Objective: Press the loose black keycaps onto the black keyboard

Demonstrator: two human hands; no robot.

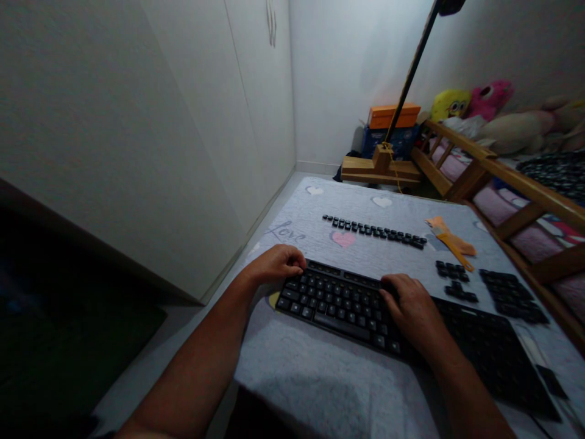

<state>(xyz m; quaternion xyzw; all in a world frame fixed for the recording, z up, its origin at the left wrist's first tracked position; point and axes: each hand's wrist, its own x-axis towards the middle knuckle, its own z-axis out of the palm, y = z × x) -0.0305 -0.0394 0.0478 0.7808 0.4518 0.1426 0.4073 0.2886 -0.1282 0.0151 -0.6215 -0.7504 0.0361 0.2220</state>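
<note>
A black keyboard [345,327] is lying nearest, slightly aslant on a counter [311,378] whose grey cloth is showing printed hearts. The keyboard's left part is carrying rows of keys, while its right part is showing as a darker stretch. The left hand [281,263] is touching the upper left corner, its thumb and fingers curling together; whether it is gripping the edge or a key, I cannot tell. The right hand [409,305] is bending over the far edge near the middle, fingers half folded, and its grip is hidden too.

Just beyond the keyboard's right part, a small cluster of arrow keys [461,293] is lying near a block of six keys [451,271], with a larger black key group [514,297] sitting to their right. An orange tool [456,251] is resting against an orange cloth-like piece [462,243]. Farther out on the left, a long double line of loose keys [375,231] is stretching across the cloth.

Past the counter, a wooden stand [356,166] is supporting a dark pole [415,61], and an orange box [384,117] is sitting on a blue box [371,143].
</note>
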